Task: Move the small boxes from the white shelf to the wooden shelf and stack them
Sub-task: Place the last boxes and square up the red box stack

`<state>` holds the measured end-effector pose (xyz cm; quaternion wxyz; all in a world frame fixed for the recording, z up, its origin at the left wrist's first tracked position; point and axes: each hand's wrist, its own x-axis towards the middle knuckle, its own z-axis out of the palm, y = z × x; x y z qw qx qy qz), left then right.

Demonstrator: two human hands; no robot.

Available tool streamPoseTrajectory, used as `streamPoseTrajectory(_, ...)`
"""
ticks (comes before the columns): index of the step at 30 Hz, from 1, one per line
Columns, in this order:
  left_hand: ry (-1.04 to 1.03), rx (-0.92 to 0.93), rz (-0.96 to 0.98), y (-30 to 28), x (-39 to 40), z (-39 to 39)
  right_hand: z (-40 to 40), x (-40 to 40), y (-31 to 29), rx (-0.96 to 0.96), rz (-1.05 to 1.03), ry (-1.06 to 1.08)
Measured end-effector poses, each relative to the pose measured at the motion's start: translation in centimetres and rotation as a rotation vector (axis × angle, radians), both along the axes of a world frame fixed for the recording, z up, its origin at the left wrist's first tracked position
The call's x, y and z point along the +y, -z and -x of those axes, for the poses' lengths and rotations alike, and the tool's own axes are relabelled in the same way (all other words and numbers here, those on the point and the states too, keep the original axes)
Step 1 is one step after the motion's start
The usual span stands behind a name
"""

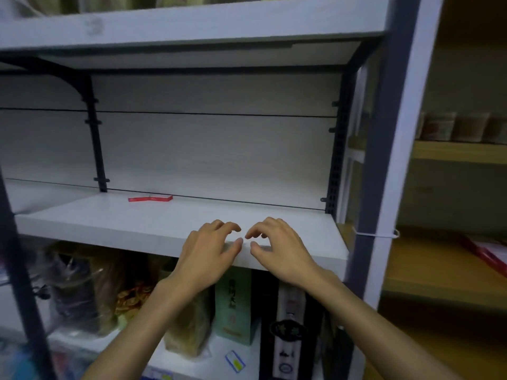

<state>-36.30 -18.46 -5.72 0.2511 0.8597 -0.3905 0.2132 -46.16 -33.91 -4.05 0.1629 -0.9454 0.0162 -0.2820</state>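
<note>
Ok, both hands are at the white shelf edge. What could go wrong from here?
1. Both hands, left and right, hold nothing, and the only small box visible lies flat at the back wall, a long reach.
2. It looks thin and flat, so it may be hard to pinch up.
3. The wooden shelf already carries a red item that could crowd the stack.

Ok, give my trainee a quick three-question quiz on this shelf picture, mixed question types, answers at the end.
1. True or false: the left hand holds a box.
2. What lies at the back of the white shelf? A) flat red box B) glass jar C) book
3. On which side does the wooden shelf stand?

Key:
1. False; both it and the right hand hover with loosely curled fingers, holding nothing.
2. A, the red box.
3. To the right.
</note>
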Motion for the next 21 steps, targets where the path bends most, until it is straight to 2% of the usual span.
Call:
streamPoseTrajectory(11,-0.041,0.015,-0.11,-2.0,7.1,-16.6,-15.6,5.4,-1.4,0.094,0.019,0.053)
streamPoseTrajectory(21,-0.089,0.101,-0.125,-2.0,12.9,-29.8,-24.9,9.0,-1.5,0.221,0.045,0.078)
